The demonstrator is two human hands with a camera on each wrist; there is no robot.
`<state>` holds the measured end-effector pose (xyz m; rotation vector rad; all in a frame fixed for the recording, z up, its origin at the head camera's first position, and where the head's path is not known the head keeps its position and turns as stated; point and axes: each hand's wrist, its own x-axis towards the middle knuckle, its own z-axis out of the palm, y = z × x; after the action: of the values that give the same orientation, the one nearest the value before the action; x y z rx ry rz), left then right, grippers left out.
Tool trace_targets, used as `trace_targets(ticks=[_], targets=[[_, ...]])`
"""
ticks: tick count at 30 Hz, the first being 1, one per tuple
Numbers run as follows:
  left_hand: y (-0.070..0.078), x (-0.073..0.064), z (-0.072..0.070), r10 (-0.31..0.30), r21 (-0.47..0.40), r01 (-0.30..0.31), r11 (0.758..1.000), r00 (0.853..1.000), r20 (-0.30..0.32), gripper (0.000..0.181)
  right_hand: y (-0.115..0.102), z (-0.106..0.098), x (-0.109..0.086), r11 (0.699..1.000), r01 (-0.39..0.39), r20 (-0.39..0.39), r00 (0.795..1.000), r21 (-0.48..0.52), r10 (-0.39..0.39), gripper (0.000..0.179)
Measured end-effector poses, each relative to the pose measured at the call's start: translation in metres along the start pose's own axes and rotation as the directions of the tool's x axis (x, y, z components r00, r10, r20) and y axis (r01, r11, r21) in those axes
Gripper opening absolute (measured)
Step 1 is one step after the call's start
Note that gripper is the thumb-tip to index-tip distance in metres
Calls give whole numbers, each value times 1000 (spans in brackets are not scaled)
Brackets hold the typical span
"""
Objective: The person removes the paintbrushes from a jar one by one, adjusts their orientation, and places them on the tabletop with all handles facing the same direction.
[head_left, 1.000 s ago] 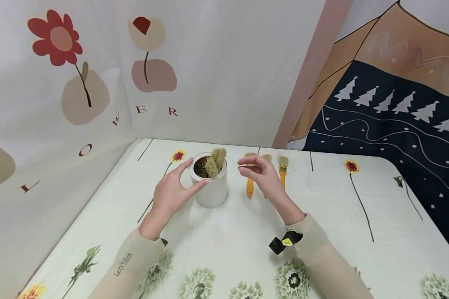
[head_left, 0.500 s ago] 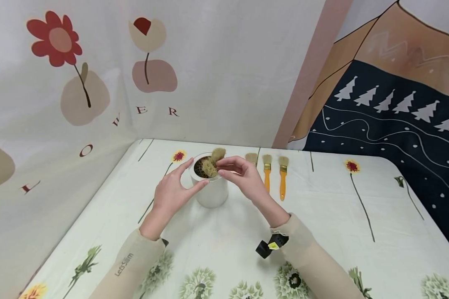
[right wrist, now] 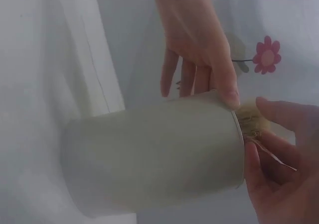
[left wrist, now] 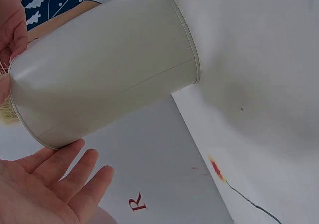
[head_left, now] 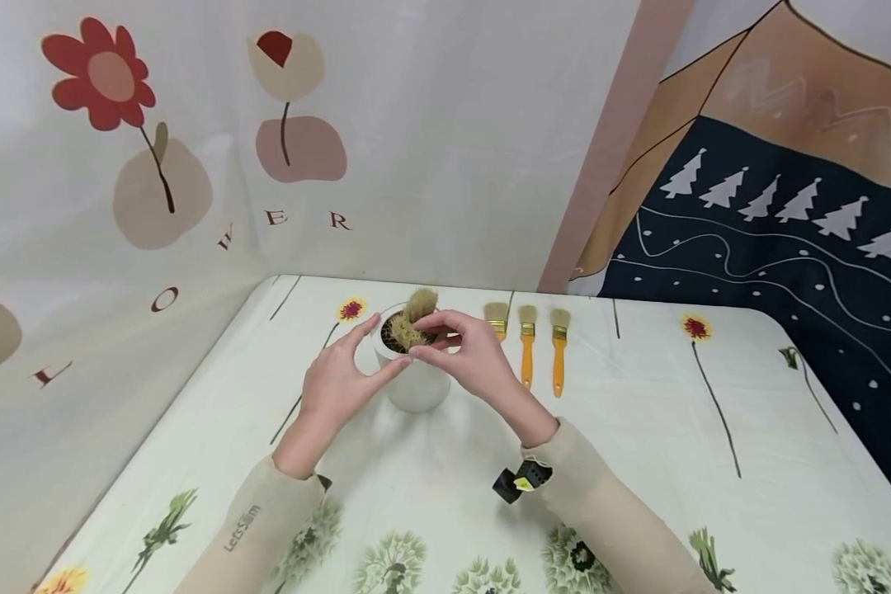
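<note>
A white cylindrical pot (head_left: 418,392) stands upright on the table, dark inside. Fuzzy tan-green bristly tufts (head_left: 420,304) stick up from its mouth. My left hand (head_left: 334,381) spans the pot's rim, thumb on the near side and fingers on the far side, holding it. At the rim's right edge, my right hand (head_left: 477,353) reaches over the mouth beside the tufts. Between its fingers, the right wrist view shows a thin straw-coloured strand (right wrist: 274,155); its inner end is hidden near the tufts.
Right of the pot lie three paintbrushes (head_left: 528,346) with orange handles and pale bristles; the leftmost is partly behind my right hand. A flower-printed cloth (head_left: 638,429) covers the table. Printed fabric (head_left: 445,148) hangs along the back.
My right hand has moved left, from above the paintbrushes to the pot's mouth, bringing the thin strand. The left hand keeps its hold on the rim.
</note>
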<state>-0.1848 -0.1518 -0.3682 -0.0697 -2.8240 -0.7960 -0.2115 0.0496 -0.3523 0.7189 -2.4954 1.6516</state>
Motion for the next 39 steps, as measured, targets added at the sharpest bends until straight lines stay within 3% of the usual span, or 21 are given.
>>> trace_targets(ticks=[6, 10, 17, 24, 39], targets=[[-1, 0, 0, 0, -4, 0, 1000, 1000, -5, 82, -5, 2, 0, 993, 32, -25, 999, -115, -35, 25], [-1, 0, 0, 8, -2, -8, 1000, 1000, -9, 82, -5, 2, -1, 989, 44, -46, 998, -140, -50, 18], [-1, 0, -1, 4, 4, -4, 1000, 1000, -10, 83, -1, 1, 0, 994, 77, -64, 995, -77, -82, 14], [-1, 0, 1, 3, -2, -3, 1000, 1000, -12, 82, -2, -5, 0, 998, 68, -99, 993, 4, -67, 17], [0, 0, 0, -3, 10, 3, 1000, 1000, -13, 83, -14, -35, -1, 981, 108, -287, 956, 160, -59, 19]])
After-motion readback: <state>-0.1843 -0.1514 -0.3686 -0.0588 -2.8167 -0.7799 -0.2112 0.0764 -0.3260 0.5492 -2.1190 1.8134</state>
